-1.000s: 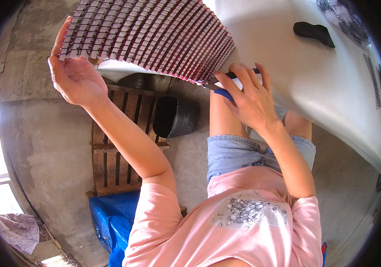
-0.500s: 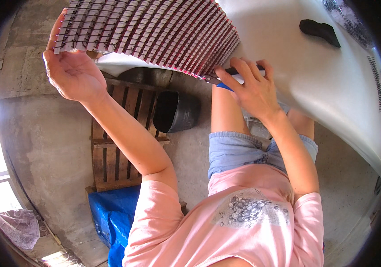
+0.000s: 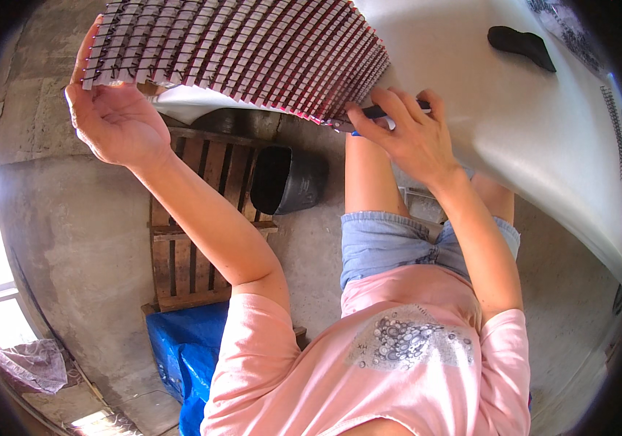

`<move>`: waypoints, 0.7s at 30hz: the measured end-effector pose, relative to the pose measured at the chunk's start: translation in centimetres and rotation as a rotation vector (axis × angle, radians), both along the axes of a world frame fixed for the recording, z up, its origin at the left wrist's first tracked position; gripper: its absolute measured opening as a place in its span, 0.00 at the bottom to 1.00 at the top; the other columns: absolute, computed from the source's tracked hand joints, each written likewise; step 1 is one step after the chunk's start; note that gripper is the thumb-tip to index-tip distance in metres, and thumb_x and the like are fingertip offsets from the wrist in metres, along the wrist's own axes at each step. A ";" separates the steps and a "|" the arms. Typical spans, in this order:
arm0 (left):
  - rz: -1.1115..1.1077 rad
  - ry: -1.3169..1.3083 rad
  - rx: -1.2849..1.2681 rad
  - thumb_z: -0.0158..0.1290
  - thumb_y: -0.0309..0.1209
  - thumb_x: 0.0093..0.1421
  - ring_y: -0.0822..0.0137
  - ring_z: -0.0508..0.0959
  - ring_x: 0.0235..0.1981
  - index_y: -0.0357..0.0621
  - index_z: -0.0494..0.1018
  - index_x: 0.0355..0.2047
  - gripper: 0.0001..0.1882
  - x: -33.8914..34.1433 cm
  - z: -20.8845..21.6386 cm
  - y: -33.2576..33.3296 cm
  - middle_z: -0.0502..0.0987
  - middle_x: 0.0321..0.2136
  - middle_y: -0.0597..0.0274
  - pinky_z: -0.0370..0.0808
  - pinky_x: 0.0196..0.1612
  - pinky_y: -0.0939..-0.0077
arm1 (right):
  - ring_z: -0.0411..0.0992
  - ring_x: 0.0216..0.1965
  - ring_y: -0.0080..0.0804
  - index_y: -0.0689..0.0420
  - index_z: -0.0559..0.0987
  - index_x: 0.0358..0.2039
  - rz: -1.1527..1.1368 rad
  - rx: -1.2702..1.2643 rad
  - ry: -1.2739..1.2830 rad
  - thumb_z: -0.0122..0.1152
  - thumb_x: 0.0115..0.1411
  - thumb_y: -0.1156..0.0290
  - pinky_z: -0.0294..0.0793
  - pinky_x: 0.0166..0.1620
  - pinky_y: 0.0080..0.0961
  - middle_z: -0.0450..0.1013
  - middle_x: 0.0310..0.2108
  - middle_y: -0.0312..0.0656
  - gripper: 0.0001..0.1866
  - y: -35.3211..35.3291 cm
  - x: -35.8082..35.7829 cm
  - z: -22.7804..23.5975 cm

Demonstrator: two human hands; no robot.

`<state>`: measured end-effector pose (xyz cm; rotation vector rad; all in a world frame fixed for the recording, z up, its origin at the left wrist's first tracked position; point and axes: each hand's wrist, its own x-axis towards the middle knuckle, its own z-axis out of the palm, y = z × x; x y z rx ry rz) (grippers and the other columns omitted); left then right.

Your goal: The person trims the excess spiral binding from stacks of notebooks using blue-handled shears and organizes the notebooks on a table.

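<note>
A large sheet (image 3: 231, 54) made of rows of small pale blocks, crossed by dark lines and reddish strips, slants across the top of the view. My left hand (image 3: 118, 127) grips its left end, palm up; the fingers go behind the sheet and are partly hidden. At the lower right corner of the sheet my right hand (image 3: 418, 142) is closed round a plier-like hand tool (image 3: 376, 112) with black and blue handles. The tool's metal jaws meet the sheet's lower edge. Whether they bite on anything is too small to tell.
A smooth whitish table (image 3: 456, 80) carries a black curved object (image 3: 522, 47), a dark coil-like strip (image 3: 614, 131) and a dark-patterned clear wrapping at its far right. Below stand a wooden pallet (image 3: 187, 265), a black bucket (image 3: 303, 182) and a blue tarp (image 3: 187, 341).
The tool's blue handle has drawn in toward the black one, and less of it shows. My right hand has shifted slightly up; my left hand and the sheet have edged left.
</note>
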<state>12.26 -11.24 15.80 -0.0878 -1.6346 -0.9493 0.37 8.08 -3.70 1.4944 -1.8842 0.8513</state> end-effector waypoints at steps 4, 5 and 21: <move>-0.033 -0.003 -0.010 0.39 0.39 0.64 0.64 0.76 0.42 0.28 0.70 0.46 0.23 0.0 0.0 -0.1 0.77 0.41 0.52 0.70 0.47 0.73 | 0.67 0.41 0.22 0.38 0.72 0.43 -0.003 -0.017 0.036 0.55 0.48 0.71 0.62 0.43 0.36 0.66 0.39 0.29 0.19 0.0 -0.2 -0.1; -0.027 -0.012 -0.003 0.39 0.39 0.63 0.64 0.75 0.43 0.28 0.70 0.46 0.23 0.0 0.1 -0.2 0.76 0.41 0.52 0.69 0.48 0.72 | 0.67 0.41 0.22 0.38 0.72 0.43 -0.004 -0.016 0.036 0.55 0.48 0.71 0.62 0.43 0.36 0.66 0.39 0.29 0.19 0.1 -0.2 -0.2; 0.105 -0.002 0.057 0.33 0.40 0.65 0.63 0.73 0.44 0.24 0.67 0.48 0.27 0.4 0.0 -0.8 0.74 0.44 0.48 0.67 0.50 0.74 | 0.73 0.33 0.49 0.52 0.79 0.34 0.143 0.365 -0.901 0.62 0.45 0.73 0.71 0.38 0.43 0.74 0.30 0.47 0.12 1.1 1.1 3.6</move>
